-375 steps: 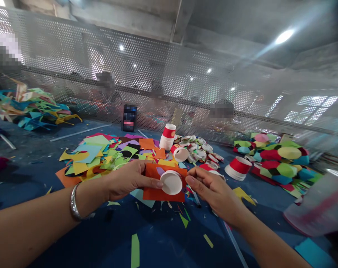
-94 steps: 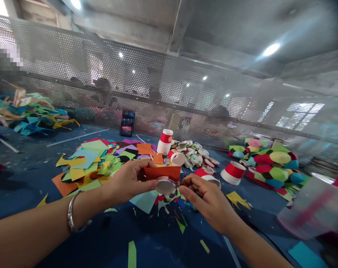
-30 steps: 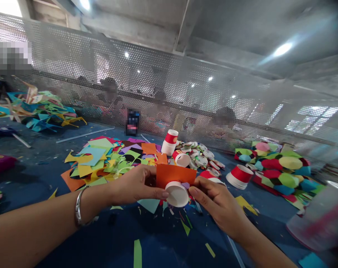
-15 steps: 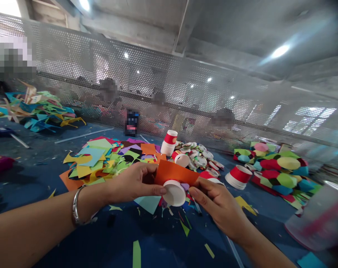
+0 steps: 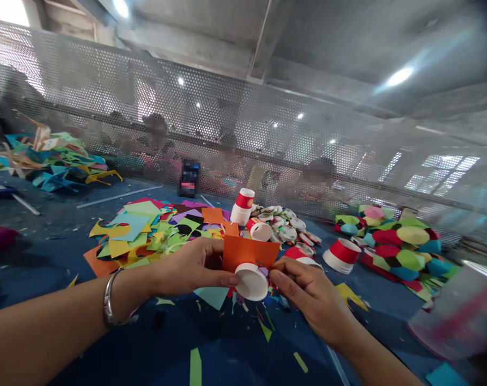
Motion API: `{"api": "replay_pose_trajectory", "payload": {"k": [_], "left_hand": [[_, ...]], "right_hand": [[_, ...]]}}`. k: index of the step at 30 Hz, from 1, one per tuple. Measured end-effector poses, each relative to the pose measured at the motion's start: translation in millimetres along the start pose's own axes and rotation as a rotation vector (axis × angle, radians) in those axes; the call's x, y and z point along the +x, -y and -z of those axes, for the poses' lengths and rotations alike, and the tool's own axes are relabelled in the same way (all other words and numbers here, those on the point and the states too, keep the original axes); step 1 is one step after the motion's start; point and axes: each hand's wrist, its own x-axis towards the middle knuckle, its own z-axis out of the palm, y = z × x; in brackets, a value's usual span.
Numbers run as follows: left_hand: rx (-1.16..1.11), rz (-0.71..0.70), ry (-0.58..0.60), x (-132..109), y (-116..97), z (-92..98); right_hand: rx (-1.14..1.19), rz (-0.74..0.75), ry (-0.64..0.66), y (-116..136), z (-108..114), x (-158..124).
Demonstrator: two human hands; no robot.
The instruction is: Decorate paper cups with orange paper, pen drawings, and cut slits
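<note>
Head view: two hands are showing, the left hand (image 5: 189,269) and the right hand (image 5: 310,287), and one bracelet (image 5: 108,297) is circling the left wrist. One orange card (image 5: 251,250), one white disc (image 5: 252,283) and one small purple piece (image 5: 263,271) are sitting between the hands, above the table (image 5: 147,348). Four red-and-white cups or cup stacks are showing: one stack (image 5: 242,208) is standing, one cup (image 5: 260,230) is lying tipped, one (image 5: 342,256) is resting farther right, and one (image 5: 302,254) is partly hiding behind the right hand. One phone (image 5: 189,178) is standing upright. The discs (image 5: 287,228) in the heap are overlapping too much for counting.

The card is looking flat and plain, its straight upper edge facing away. The disc is covering its lower part and is showing a thin raised rim. The left hand is clamping card and disc, thumb on the disc. The right hand's thumb and fingertips are meeting at the card's right edge; whether they are gripping it, I cannot tell.
</note>
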Motion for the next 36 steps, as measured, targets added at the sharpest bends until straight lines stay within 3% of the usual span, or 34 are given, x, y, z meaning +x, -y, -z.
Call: {"api": "replay_pose_trajectory", "payload": {"k": [5, 10, 16, 25, 31, 36], "left_hand": [[0.049, 0.006, -0.047, -1.1, -6.4, 0.9], [0.272, 0.010, -0.173, -3.3, -12.8, 0.9], [0.442, -0.066, -0.170, -4.6, -12.3, 1.6], [0.471, -0.094, -0.277, -6.2, -10.9, -2.6], [0.674, -0.121, -0.268, -7.2, -16.0, -7.6], [0.570, -0.092, -0.233, -7.2, -13.3, -6.7]], "right_hand": [[0.030, -0.047, -0.012, 0.1, 0.2, 0.4], [0.022, -0.054, -0.022, -1.9, 0.5, 1.1], [0.040, -0.069, -0.027, -5.5, -0.3, 0.3], [0.134, -0.102, -0.036, -3.1, -2.0, 2.0], [0.094, -0.113, -0.066, -4.0, -4.7, 3.3], [0.091, -0.111, -0.066, -1.9, -5.2, 3.8]]}}
